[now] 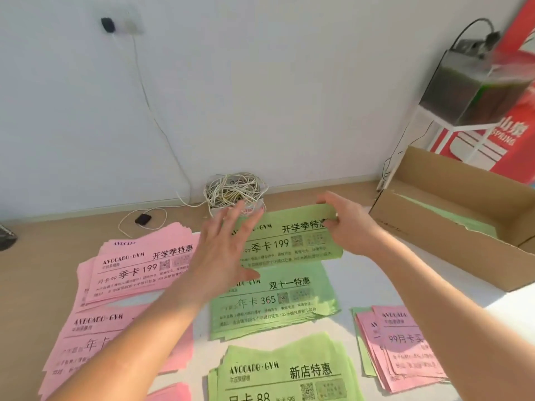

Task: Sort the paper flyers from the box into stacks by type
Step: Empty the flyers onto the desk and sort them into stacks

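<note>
Clearly midway: a green flyer (pixel 292 241) hangs over the table (pixel 370 279), its right edge pinched by the right hand (pixel 347 224), the left hand (pixel 223 256) spread open above it. Pink and green stacks (pixel 275 302) lie sorted around; the box (pixel 434 244) holds more green sheets.

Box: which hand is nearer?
Right. The right hand pinches the flyer at its right end, just left of the box; the left hand is spread over its left end, farther off.

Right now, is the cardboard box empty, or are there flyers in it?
Not empty. The cardboard box is open on top, and green flyers show lying inside it. How many, I cannot tell.
</note>
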The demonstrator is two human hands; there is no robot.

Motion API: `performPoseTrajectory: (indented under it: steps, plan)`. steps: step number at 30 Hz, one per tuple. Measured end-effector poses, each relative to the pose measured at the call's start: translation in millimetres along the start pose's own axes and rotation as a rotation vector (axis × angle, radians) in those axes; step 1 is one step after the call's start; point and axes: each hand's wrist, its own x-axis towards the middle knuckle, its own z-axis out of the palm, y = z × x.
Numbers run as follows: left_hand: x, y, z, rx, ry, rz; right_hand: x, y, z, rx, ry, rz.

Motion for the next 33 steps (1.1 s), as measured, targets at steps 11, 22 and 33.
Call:
performPoseTrajectory:
  steps: [11,22,33]
  plan:
    - [64.3,-35.7,40.3,0.053,-0.471,-0.175,65.8,53.1,59.7,-0.149,-0.236,0.073]
    - [75.3,-36.8,39.2,0.027,-0.513,-0.206,49.1,59.9,65.5,-0.155,-0.173,0.000]
    - [26.9,-9.4,37.4,0.118,-0.371,-0.016,-86.7,38.6,81.8,-0.307,-0.260,0.032]
